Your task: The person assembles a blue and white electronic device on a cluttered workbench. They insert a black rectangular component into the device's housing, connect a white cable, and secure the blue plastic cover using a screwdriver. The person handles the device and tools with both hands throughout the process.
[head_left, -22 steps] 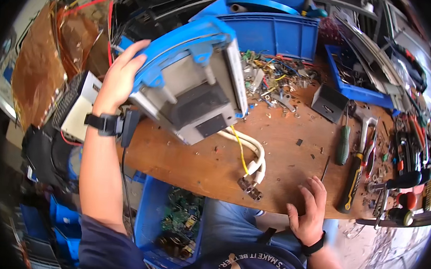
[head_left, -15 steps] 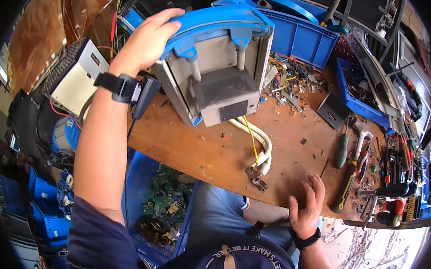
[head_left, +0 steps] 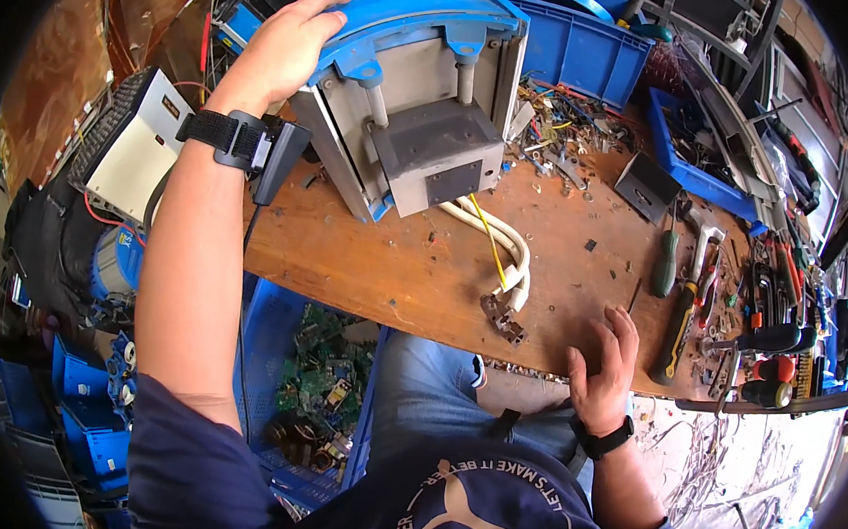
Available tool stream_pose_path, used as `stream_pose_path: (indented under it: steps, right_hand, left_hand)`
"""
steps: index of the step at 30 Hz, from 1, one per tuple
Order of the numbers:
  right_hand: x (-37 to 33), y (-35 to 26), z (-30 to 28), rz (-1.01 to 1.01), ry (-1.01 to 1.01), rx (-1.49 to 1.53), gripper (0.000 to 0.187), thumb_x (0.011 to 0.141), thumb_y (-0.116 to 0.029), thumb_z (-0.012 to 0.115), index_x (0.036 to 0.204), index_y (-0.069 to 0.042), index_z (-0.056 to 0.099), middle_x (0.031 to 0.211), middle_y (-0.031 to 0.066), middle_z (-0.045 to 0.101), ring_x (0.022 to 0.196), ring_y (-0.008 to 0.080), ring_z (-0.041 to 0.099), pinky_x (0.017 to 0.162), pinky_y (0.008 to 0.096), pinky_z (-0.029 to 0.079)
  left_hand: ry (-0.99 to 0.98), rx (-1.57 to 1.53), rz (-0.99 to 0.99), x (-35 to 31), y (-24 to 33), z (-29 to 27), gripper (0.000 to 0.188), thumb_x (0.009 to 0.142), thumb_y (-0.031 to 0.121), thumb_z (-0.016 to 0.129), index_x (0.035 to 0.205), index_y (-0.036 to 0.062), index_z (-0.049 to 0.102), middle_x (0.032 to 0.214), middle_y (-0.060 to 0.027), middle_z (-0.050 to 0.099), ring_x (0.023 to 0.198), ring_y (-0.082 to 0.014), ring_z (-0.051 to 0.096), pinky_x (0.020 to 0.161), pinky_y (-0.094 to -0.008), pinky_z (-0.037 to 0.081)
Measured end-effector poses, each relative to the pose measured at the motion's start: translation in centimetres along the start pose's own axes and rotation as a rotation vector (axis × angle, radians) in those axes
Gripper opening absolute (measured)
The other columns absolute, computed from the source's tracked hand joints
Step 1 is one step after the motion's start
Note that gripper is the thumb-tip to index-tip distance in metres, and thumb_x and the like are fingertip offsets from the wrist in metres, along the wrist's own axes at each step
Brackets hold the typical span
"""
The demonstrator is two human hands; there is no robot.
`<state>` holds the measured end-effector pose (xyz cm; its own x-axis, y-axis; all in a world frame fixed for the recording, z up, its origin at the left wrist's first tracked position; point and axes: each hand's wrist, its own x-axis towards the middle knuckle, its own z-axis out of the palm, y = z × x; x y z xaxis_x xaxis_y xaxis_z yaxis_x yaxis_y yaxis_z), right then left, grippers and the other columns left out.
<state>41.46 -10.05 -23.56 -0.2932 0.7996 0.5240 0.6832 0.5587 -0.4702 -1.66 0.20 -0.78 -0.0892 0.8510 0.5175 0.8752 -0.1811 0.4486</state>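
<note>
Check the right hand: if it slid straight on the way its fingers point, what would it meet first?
The right hand rests on the edge of the wooden workbench, fingers pointing away from the person. Straight on is bare wood with small scraps; the first sizeable thing is probably the green-handled screwdriver, though depth is unclear.

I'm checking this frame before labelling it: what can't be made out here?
- Head view: the far side of the blue-and-grey device faces away.
- Left hand: its palm lies hidden against the device's blue frame.
- White cables: their start is hidden under the device.
- Tools at the right rim: bent and too small.
</note>
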Motion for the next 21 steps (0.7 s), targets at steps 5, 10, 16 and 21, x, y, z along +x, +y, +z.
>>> stream_pose_path:
  steps: [5, 10, 16, 21]
  right_hand:
    - [-0.01, 0.01, 0.00, 0.012, 0.000, -0.005, 0.043, 0.077, -0.011, 0.073, 0.116, -0.001, 0.060, 0.133, 0.0223, 0.050, 0.129, 0.0438, 0.044, 0.108, 0.0500, 0.038]
    - [-0.05, 0.21, 0.01, 0.017, 0.000, 0.008, 0.044, 0.077, -0.012, 0.073, 0.117, 0.000, 0.059, 0.134, 0.0223, 0.050, 0.129, 0.0437, 0.044, 0.108, 0.0504, 0.037]
    - [-0.14, 0.05, 0.02, 0.021, 0.020, 0.017, 0.044, 0.076, -0.012, 0.073, 0.116, 0.000, 0.060, 0.135, 0.0225, 0.049, 0.130, 0.0439, 0.043, 0.108, 0.0514, 0.036]
    - [-0.16, 0.11, 0.01, 0.012, 0.043, 0.044, 0.044, 0.075, -0.012, 0.073, 0.115, 0.000, 0.060, 0.135, 0.0230, 0.049, 0.130, 0.0445, 0.043, 0.108, 0.0516, 0.036]
  left_hand:
    - [-0.011, -0.018, 0.045, 0.16, -0.31, -0.18, 0.045, 0.096, 0.028, 0.050, 0.134, 0.0053, 0.057, 0.121, -0.0178, 0.066, 0.112, -0.0263, 0.062, 0.099, -0.0338, 0.044]
    - [-0.040, 0.019, -0.020, -0.16, -0.07, -0.41, 0.042, 0.098, 0.024, 0.045, 0.134, 0.0033, 0.056, 0.125, -0.0125, 0.062, 0.115, -0.0209, 0.057, 0.101, -0.0297, 0.040]
    - [-0.003, -0.064, 0.012, -0.09, -0.05, -0.11, 0.041, 0.096, 0.023, 0.051, 0.132, 0.0035, 0.058, 0.122, -0.0171, 0.065, 0.113, -0.0254, 0.061, 0.099, -0.0339, 0.043]
    - [-0.036, -0.044, -0.055, -0.21, 0.20, -0.28, 0.041, 0.098, 0.019, 0.047, 0.134, 0.0006, 0.055, 0.130, -0.0144, 0.060, 0.121, -0.0230, 0.054, 0.106, -0.0315, 0.038]
